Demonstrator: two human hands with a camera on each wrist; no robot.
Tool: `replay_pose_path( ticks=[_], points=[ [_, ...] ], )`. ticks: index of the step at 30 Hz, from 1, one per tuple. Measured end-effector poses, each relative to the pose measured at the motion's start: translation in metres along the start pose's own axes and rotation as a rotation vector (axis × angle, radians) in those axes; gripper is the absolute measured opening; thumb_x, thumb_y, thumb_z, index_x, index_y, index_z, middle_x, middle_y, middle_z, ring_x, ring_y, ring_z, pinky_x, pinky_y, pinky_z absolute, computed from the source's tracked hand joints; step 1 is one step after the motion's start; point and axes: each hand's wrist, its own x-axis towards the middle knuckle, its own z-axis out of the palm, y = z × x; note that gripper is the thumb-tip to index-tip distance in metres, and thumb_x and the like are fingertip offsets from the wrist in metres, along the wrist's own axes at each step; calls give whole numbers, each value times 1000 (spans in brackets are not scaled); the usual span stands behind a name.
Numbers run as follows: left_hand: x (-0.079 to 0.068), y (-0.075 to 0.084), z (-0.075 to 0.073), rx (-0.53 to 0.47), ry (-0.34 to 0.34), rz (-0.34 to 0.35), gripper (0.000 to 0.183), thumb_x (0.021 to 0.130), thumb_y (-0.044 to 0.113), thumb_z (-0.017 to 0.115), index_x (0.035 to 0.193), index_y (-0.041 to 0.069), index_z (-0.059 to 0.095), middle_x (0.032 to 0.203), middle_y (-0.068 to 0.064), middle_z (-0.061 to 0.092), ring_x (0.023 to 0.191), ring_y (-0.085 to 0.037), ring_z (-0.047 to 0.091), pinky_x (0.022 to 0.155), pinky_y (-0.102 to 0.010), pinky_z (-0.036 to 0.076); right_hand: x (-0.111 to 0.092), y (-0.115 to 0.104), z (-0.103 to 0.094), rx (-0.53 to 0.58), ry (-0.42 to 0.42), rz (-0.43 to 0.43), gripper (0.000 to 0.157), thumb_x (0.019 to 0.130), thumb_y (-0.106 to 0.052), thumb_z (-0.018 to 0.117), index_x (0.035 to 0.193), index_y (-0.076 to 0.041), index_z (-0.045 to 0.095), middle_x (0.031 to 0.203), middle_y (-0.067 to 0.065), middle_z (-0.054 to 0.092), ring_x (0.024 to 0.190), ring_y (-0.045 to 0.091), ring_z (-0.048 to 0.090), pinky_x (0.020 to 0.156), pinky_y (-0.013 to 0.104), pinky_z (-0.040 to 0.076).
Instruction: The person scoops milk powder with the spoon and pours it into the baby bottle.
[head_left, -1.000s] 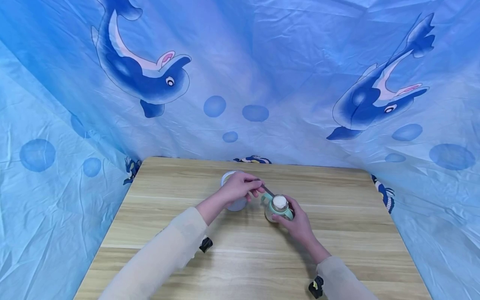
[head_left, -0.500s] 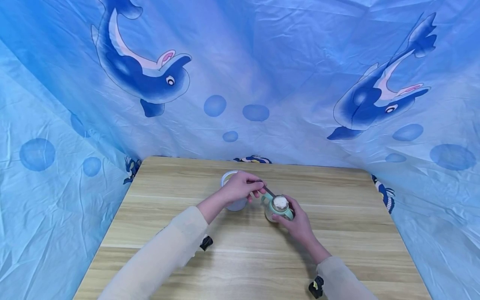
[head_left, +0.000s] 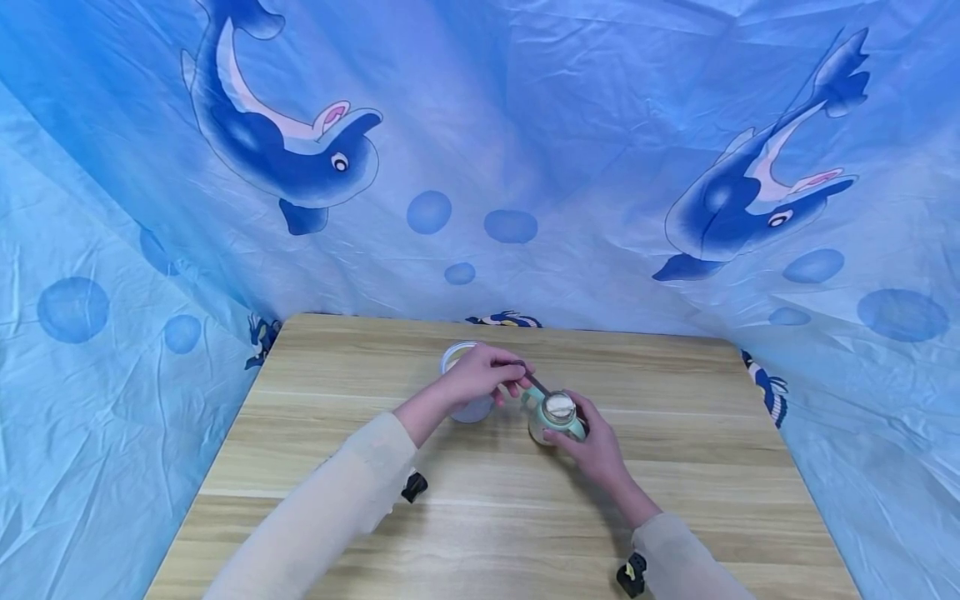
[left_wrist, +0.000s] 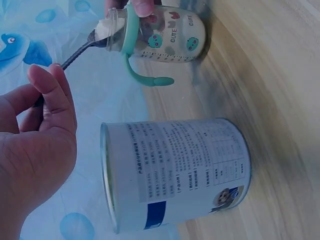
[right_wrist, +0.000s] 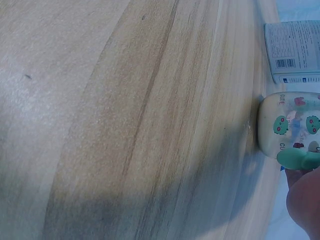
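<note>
My left hand (head_left: 480, 373) pinches the handle of a dark spoon (left_wrist: 77, 53) between thumb and fingers. The spoon's head is at the open mouth of a baby bottle (left_wrist: 170, 35), where white powder (left_wrist: 103, 30) is heaped. This clear bottle has a mint-green collar, curved side handles and printed "CUTE" cartoons; pale contents show inside it. My right hand (head_left: 600, 442) grips the bottle round its side and keeps it upright on the table. Just left of the bottle, partly under my left hand in the head view, stands a white milk powder can (left_wrist: 180, 170) with its top open.
All of this is on a wood-grain table (head_left: 480, 533). A blue curtain (head_left: 585, 275) printed with dolphins and bubbles hangs behind and at both sides. The can and the bottle stand close together, also in the right wrist view.
Both hands stay nearly in place. The white powder at the bottle's mouth has shifted from a full round mound to a smaller, uneven patch with a greyish part showing.
</note>
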Motion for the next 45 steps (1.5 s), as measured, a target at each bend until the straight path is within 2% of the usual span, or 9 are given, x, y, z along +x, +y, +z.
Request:
replay_pose_path(
  ticks=[5,11,16,24,28,30,31,36,45],
  points=[
    [3,-7,1,-90,-12,4,32,109,15,63,134,-5,70,103,-11,80,85,-14,72,61,-27,58,0,1,0,2,3,0,80,86,-17,93,154,-11,53,146,16,64,136,33,59,115,53,45],
    [5,-13,2,-203,-26,-26,30,109,14,61,133,-2,72,102,-5,79,87,-13,71,63,-24,57,0,1,0,0,2,1,79,87,-19,92,154,-13,52,145,15,65,135,32,61,114,51,47],
    [6,-15,3,-243,-24,-39,30,109,13,60,131,-2,72,100,-3,78,88,-13,70,63,-24,57,0,0,0,0,1,3,79,87,-19,92,154,-13,52,146,15,64,135,33,60,114,51,46],
    [8,-13,2,-233,-33,-43,30,108,11,58,131,-3,71,102,-7,77,89,-16,70,63,-25,57,0,-1,0,8,-7,8,79,87,-19,92,154,-12,52,148,16,63,138,35,58,117,54,44],
    [9,-10,2,-196,-53,-34,31,108,12,58,132,-2,72,111,-20,76,103,-37,71,63,-25,58,-1,-2,-1,9,-6,19,79,86,-18,92,154,-12,52,148,16,63,138,34,59,116,53,44],
    [9,-8,3,-168,-54,-29,30,108,13,58,131,-1,73,115,-23,75,107,-40,69,63,-26,58,0,-2,0,7,-3,21,80,86,-19,93,154,-12,52,148,16,63,137,34,59,116,53,45],
    [10,-7,3,-157,-54,-26,30,109,14,59,130,0,73,117,-24,74,107,-41,69,63,-26,58,0,-2,0,3,-3,19,80,86,-19,93,155,-11,52,148,17,63,137,34,59,116,54,45],
    [12,-4,6,-128,-57,-10,30,109,14,59,129,-2,73,108,-17,76,91,-19,70,63,-26,58,0,-2,0,-4,-3,24,81,86,-20,93,155,-11,51,148,17,63,137,34,59,116,53,45],
    [16,-4,9,-121,-94,8,32,107,9,57,131,-9,69,98,-6,74,92,-23,70,63,-25,58,-1,-3,0,-8,1,10,80,87,-22,92,155,-11,51,147,17,63,135,34,60,115,53,46]
  ],
)
